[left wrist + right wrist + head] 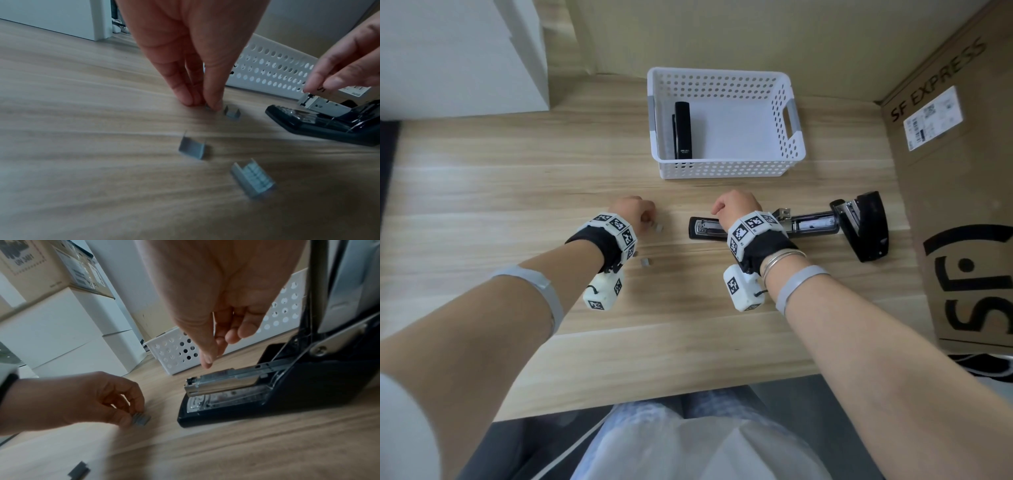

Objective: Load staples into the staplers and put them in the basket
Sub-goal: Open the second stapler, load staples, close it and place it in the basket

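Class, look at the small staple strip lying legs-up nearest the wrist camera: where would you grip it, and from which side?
Pinch the staple strip across its two upright side walls, coming straight down from above. It lies open side up on the table, so both walls stand free for fingertips.

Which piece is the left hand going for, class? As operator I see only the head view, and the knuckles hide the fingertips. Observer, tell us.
Observer: In the left wrist view, the left hand pinches a short staple strip lying on the table.
Operator: Are there other strips near it?
Observer: Yes. A second strip lies just beside it, and a third strip and a fourth strip lie nearer the wrist.
Operator: Is the right hand holding anything?
Observer: No. In the right wrist view the right hand holds nothing, and its thumb tip hangs just above the metal magazine of the open stapler.
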`<state>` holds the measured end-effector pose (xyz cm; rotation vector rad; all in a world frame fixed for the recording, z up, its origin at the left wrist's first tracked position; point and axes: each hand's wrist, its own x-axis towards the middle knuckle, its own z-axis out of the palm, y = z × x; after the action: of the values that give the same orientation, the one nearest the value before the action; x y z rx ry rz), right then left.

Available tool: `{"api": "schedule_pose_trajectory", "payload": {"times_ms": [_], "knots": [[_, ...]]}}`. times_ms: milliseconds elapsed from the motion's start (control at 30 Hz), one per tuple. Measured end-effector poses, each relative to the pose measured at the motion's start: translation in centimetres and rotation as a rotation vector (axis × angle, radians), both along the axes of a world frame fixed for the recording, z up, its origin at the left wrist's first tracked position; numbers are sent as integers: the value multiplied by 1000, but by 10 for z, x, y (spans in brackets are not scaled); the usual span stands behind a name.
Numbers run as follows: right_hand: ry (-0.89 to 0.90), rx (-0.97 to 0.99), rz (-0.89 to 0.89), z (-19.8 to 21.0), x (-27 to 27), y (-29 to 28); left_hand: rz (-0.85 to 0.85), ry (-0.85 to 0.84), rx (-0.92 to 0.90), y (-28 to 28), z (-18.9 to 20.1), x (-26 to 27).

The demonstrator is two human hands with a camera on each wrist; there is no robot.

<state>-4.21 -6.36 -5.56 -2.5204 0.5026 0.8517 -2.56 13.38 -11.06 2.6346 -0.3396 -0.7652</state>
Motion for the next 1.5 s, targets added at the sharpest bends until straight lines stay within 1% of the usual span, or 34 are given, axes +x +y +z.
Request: {"api": "schedule_pose_trajectory", "payload": {"times_ms": [133, 267, 433, 633, 833, 1000, 1100, 1200, 1267, 1367, 1500], "knots": [[-78, -28, 68, -2, -7, -3, -17, 19, 8, 0, -1, 3], [-135, -39, 86, -3, -11, -4, 0, 11, -2, 1, -3, 5], [-153, -33, 77, -6, -11, -4, 3, -13, -31, 4, -3, 3], [-134, -34, 85, -7, -9, -3, -37, -43, -57, 8, -3, 1], [-114, -33, 95, -9, -8, -1, -41, -61, -46, 6, -6, 1], [-117, -28, 100, -8, -6, -6, -30, -63, -30, 2, 0, 3], [-116, 8, 63, -9, -5, -7, -19, -76, -91, -4, 6, 2], [-231, 30, 80, -13, -7, -2, -12, -30, -151, -17, 12, 2], [-253, 93, 102, -14, -9, 1, -5, 30, -230, -30, 15, 0], [-241, 185, 117, -11, -8, 4, 0, 23, -337, -48, 18, -3], [-261, 163, 117, -11, -7, 1, 47, 14, -412, -57, 18, -2]]}}
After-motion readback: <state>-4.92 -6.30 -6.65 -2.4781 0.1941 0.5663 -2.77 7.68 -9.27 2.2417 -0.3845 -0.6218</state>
